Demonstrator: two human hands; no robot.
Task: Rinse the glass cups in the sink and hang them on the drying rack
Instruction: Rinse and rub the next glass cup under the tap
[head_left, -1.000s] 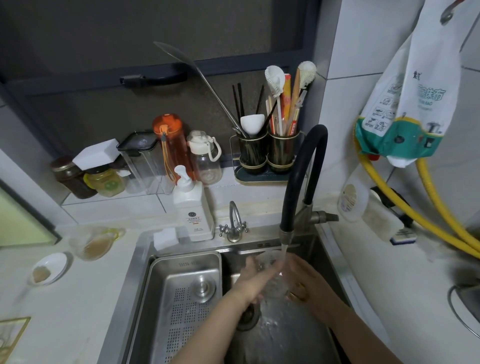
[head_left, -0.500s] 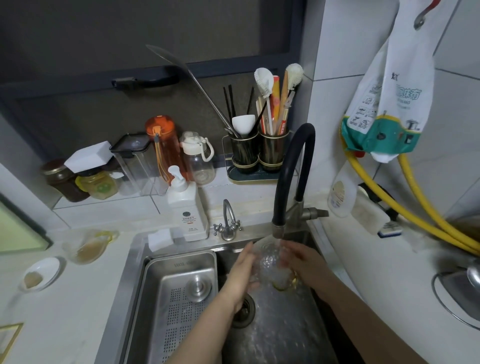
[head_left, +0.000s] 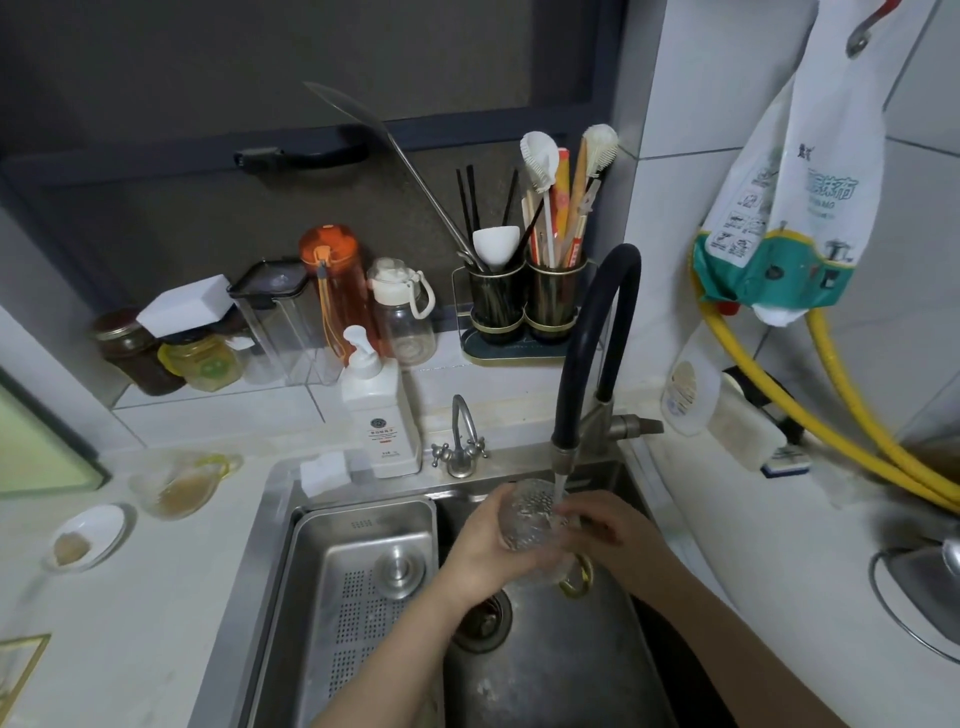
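A clear textured glass cup (head_left: 530, 519) with a gold handle is tilted under the water running from the black faucet (head_left: 592, 343), over the steel sink (head_left: 561, 665). My left hand (head_left: 480, 556) grips the cup's left side. My right hand (head_left: 605, 525) holds it from the right, with fingers at the rim. Another glass cup (head_left: 174, 483) with brownish residue and a yellow handle stands on the counter left of the sink. No drying rack is in view.
A perforated steel strainer tray (head_left: 358, 587) fills the sink's left half. A soap dispenser (head_left: 379, 415) and small tap (head_left: 460, 441) stand behind it. Jars, bottles and utensil holders (head_left: 524, 306) line the ledge. A small white dish (head_left: 88, 538) lies at the left; yellow hoses (head_left: 810, 415) run at the right.
Both hands lifted the cup from low in the sink up under the faucet stream and tilted it. The camera view shifted slightly.
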